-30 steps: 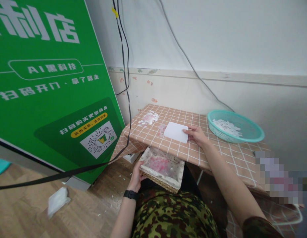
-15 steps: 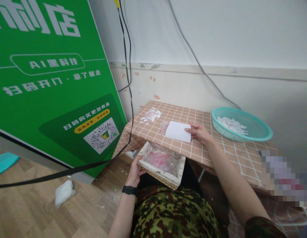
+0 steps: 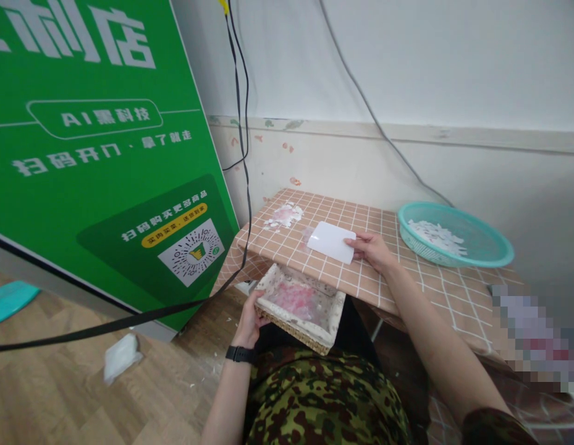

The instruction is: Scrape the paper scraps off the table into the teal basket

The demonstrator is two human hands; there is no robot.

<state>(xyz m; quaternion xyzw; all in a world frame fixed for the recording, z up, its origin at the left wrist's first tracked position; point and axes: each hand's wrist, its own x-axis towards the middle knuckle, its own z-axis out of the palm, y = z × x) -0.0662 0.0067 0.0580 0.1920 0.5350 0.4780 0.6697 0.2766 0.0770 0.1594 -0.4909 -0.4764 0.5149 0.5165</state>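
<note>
My left hand (image 3: 253, 318) grips the left end of a wicker basket (image 3: 330, 337) with a patterned cloth lining, held just below the table's front edge. Inside lies a heap of pink and clear pieces (image 3: 296, 301), too small to name. My right hand (image 3: 367, 248) pinches the right edge of a flat white scraper sheet (image 3: 332, 241), low over the checked tablecloth (image 3: 361, 213). Some pale pink pieces (image 3: 308, 235) show at the sheet's left edge. Farther back on the left, a pile of white and pink pieces (image 3: 287, 214) lies on the cloth.
A turquoise mesh basket (image 3: 481, 241) with white pieces stands at the table's right. Left is a green sign panel (image 3: 129, 154); a black strap (image 3: 248, 204) hangs before it. A white packet (image 3: 122, 357) lies on the floor. A grey cable (image 3: 370, 114) runs down the wall.
The white sheet has tilted and shifted slightly left and away from me in my right hand. My left hand still holds the basket in nearly the same place.
</note>
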